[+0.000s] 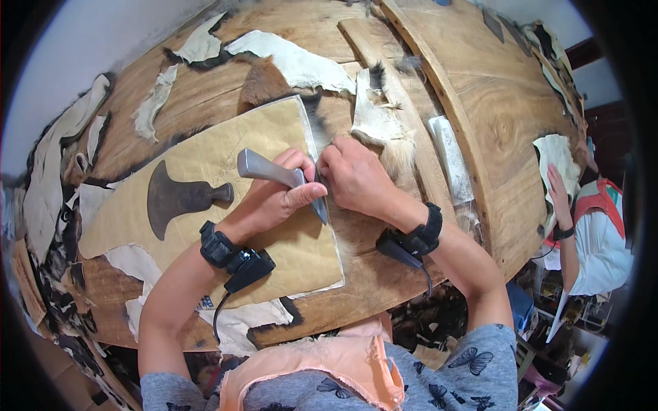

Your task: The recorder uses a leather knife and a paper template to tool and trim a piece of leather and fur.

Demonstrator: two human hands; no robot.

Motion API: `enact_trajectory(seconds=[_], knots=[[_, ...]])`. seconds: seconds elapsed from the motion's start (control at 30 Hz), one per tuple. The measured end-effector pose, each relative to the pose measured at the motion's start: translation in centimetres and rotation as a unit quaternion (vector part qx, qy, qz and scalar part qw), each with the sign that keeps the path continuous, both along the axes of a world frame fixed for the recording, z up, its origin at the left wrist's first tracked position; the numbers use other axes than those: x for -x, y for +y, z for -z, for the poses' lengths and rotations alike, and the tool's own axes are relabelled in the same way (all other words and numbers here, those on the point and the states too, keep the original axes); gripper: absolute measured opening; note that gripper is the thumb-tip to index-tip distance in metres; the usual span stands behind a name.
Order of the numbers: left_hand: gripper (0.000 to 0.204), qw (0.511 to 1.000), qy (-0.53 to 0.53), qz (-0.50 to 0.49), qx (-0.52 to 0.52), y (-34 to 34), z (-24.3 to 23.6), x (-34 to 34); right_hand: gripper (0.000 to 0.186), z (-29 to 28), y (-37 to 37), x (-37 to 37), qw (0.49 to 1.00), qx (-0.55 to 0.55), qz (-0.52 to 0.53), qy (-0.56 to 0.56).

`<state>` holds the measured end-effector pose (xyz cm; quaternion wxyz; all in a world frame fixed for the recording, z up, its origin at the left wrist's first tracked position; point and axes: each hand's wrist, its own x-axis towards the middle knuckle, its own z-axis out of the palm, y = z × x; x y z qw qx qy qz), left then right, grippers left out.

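Observation:
My left hand (288,188) is closed around a grey metal tool with a flared end (264,168); a dark pointed blade-like part shows below the fingers. My right hand (356,171) is closed in a pinch right beside it, at the edge of a tan paper sheet (274,253). What its fingertips hold is hidden. Fur (317,120) sticks out from under the sheet along this edge. On the sheet, left of my hands, lies a dark crescent-bladed leather knife (179,198).
Pale hide scraps (295,58) lie about the wooden table (384,253). A fur-edged piece (377,116) rests on a wooden strip beyond my right hand. A long raised wooden bar (452,103) crosses the table. At the right, another person's hand (558,188) touches a pale hide piece (556,154).

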<state>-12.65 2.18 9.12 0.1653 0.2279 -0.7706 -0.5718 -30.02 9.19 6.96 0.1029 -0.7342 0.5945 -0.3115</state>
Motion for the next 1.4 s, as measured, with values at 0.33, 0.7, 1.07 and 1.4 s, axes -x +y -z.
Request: enact_trajectory(seconds=[0.33,0.7,1.07,1.4], knots=[[0.046,0.999,-0.025,-0.004,0.043,0.3,-0.1,0.1,0.015,0.1,0.4,-0.1,1.0,-0.019,0.015,0.001],[0.046,0.995,-0.032,0.0,0.097,0.2,0.6,-0.1,0.015,0.4,0.5,-0.3,1.0,-0.018,0.017,0.002],[0.045,0.994,-0.024,0.019,0.106,0.2,0.6,-0.3,0.011,-0.2,0.1,0.1,0.994,-0.079,0.041,-0.059],[0.033,0.997,-0.035,-0.028,0.061,-2.0,-0.5,1.0,0.014,-2.1,-0.4,0.9,0.964,-0.19,0.053,-0.18]])
